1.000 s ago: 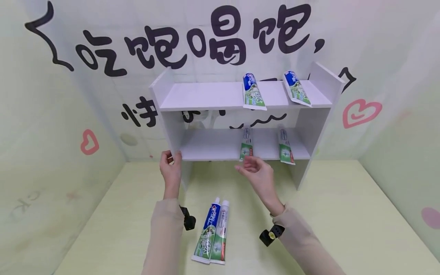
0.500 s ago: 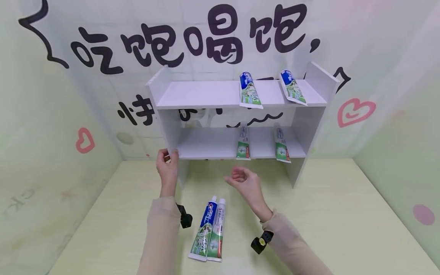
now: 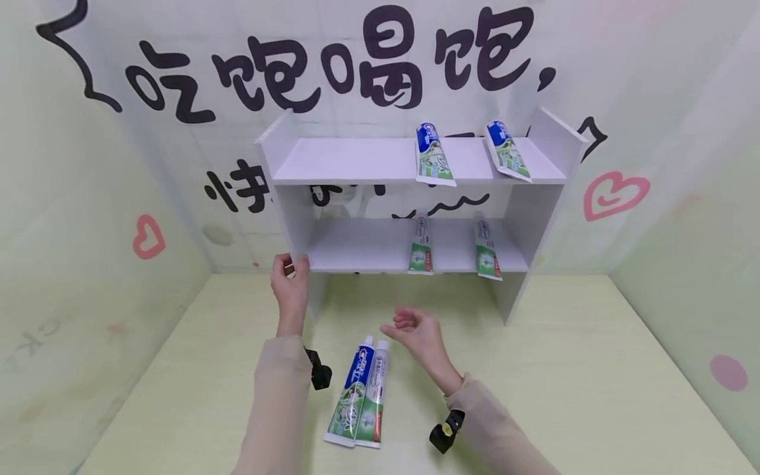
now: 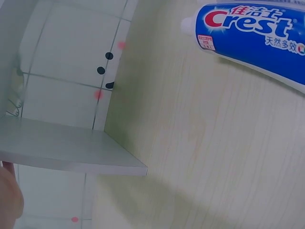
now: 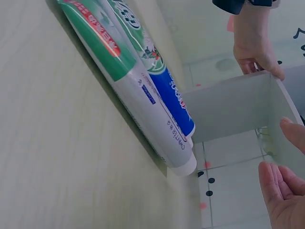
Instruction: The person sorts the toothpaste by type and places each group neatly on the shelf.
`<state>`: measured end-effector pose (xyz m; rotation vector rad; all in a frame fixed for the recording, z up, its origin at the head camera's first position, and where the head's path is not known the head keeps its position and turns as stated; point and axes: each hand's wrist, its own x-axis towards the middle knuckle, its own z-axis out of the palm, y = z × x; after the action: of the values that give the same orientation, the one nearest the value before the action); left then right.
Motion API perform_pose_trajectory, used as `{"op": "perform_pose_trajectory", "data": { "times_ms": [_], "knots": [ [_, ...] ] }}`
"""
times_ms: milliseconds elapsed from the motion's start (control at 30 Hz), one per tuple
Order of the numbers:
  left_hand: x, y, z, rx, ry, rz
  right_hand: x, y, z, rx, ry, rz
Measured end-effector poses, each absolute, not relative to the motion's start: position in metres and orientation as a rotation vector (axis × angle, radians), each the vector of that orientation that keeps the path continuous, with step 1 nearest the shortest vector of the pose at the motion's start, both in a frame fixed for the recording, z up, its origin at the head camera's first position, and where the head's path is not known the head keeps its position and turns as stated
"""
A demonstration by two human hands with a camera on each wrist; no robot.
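Observation:
My left hand (image 3: 290, 284) grips the front edge of the left side panel of a white two-tier shelf (image 3: 285, 218), its thumb at the edge. The right wrist view also shows this left hand (image 5: 255, 47) at the panel. My right hand (image 3: 417, 335) is over the table in front of the shelf, fingers loosely bent and holding nothing. Close to its left lie two toothpaste tubes side by side, caps toward the shelf: a blue-and-green Crest tube (image 3: 354, 394) and a white-and-green tube (image 3: 374, 402).
Two Crest tubes, one mid-shelf (image 3: 435, 155) and one farther right (image 3: 508, 152), lie on the top tier. Below them, a white-and-green tube (image 3: 421, 247) and another such tube (image 3: 487, 251) rest on the lower tier. A printed wall (image 3: 368, 125) stands behind.
My right hand has drawn back from the lower-tier tube, down and slightly left toward the two tubes on the table. The left hand keeps its grip on the shelf.

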<state>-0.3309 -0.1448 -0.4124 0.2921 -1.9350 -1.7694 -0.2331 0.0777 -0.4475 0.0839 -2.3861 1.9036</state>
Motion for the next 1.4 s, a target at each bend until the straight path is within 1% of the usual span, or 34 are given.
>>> {"op": "perform_pose_trajectory", "data": {
  "times_ms": [767, 1033, 1400],
  "knots": [
    [-0.328, -0.151, -0.412, 0.286, -1.950, -1.758, -0.215, 0.066, -0.481, 0.017, -2.589, 1.898],
    [-0.331, -0.146, -0.412, 0.269, -1.953, -1.785, -0.205, 0.067, -0.485, 0.014, -2.677, 1.813],
    [-0.329, -0.148, -0.410, 0.272, -1.942, -1.771, -0.192, 0.054, -0.487, -0.004, -2.779, 1.759]
  ]
}}
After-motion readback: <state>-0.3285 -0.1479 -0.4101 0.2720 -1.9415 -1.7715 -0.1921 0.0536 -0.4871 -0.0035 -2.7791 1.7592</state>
